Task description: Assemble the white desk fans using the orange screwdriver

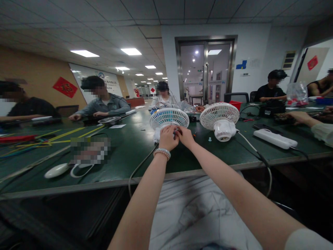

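My left hand [168, 137], with a bead bracelet at the wrist, and my right hand [186, 136] meet in front of a small white desk fan [169, 118] with a blue inside. Both hands have their fingers closed together around a small dark thing [175, 132] between them; I cannot make out what it is. A second white fan [220, 119] stands just to the right, its motor housing facing me. A grey cable [140, 165] runs from the first fan over the table's front edge.
A white power strip [275, 139] lies at the right on the dark green table [125, 152], a white oval device [56, 170] at the left. Several people sit around the table; one person's hand [299, 117] reaches in from the right. Yellow and coloured wires [65, 133] lie at the left.
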